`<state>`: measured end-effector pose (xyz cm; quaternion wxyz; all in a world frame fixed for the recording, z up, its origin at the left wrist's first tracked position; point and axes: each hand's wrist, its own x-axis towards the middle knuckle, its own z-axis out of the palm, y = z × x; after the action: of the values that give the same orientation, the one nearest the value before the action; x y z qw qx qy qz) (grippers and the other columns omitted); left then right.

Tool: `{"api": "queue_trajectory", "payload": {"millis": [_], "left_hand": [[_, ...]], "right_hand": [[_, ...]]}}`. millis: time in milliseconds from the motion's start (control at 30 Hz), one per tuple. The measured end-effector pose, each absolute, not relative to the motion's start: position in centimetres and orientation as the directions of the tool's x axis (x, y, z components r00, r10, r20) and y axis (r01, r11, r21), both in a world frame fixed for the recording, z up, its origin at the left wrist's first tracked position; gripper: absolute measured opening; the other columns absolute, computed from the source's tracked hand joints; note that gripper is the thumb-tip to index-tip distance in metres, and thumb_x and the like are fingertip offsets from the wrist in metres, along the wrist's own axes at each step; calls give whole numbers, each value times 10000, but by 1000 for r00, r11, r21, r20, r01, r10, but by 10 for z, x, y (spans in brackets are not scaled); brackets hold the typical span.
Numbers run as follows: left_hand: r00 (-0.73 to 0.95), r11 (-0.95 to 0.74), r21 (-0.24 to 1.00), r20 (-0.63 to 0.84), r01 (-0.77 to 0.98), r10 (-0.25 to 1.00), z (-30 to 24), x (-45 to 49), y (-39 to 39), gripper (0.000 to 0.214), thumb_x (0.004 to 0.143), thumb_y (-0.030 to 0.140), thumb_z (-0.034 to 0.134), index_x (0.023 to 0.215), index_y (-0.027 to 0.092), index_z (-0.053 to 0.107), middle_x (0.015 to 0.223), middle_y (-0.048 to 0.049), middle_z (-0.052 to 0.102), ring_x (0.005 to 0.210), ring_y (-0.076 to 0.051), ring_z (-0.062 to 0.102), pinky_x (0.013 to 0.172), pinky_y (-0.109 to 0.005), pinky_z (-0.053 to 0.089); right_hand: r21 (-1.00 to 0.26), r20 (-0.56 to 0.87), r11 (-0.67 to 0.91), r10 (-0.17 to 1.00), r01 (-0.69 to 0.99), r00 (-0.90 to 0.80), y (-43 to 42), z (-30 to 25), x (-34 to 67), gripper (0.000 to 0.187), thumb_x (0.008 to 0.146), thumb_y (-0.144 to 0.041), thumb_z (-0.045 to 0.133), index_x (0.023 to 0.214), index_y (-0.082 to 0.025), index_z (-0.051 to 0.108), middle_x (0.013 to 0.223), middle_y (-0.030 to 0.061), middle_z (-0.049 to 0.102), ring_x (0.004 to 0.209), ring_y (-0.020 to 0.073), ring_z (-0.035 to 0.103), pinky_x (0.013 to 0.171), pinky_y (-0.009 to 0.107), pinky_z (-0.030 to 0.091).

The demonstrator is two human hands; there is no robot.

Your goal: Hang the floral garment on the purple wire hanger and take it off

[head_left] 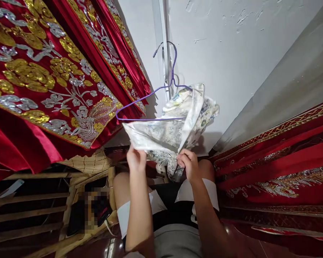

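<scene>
A purple wire hanger (150, 94) hangs by its hook near a pale vertical strip on the wall. A white garment with a floral print (161, 130) is draped over the hanger's right shoulder; the left shoulder is bare. My left hand (136, 157) pinches the garment's lower left edge, with the fingertips partly behind the cloth. My right hand (188, 163) is closed on the garment's edge near its lower middle, where the cloth gathers and hangs down. Both hands are below the hanger, over my lap.
Red cloth with gold and silver sequins (78, 82) hangs at the left. More red embroidered cloth (280, 179) covers the right side. A bamboo rack (67, 211) stands at lower left, with a dark device and a white cable. The white wall (231, 53) is straight ahead.
</scene>
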<state>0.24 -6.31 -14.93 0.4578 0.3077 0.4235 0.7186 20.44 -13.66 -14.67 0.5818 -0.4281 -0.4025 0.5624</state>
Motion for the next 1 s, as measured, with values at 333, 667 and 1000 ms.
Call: {"api": "queue_trajectory", "payload": {"millis": [333,667,1000], "left_hand": [[93,-278,929,308,-244,947,-122,81,-126,224,911,388,651,815,188,623,919,-56,673,836,-189,656,776,-305,539],[582,-424,895,271,142,767,-96,46,-107,493,1025,574,378,1033,181,675,968,-85,665,980,-251,626,937,-376,504],[505,-304,705,-89,641,858,-64,-38,-113,445,976,544,464,785,172,615,717,2,588,662,-155,483,608,-234,382]], "right_hand": [[-987,-73,-81,996,-139,-60,-129,-152,220,499,889,-709,513,834,-237,664,785,58,665,884,240,650,718,333,523],[-967,-136,74,665,246,-735,-105,-41,255,157,783,-329,769,781,-177,729,702,5,703,641,156,637,582,247,493],[-866,413,441,897,235,-159,-4,-48,266,548,733,-86,572,1240,-234,719,1341,50,682,1264,244,600,1101,387,445]]}}
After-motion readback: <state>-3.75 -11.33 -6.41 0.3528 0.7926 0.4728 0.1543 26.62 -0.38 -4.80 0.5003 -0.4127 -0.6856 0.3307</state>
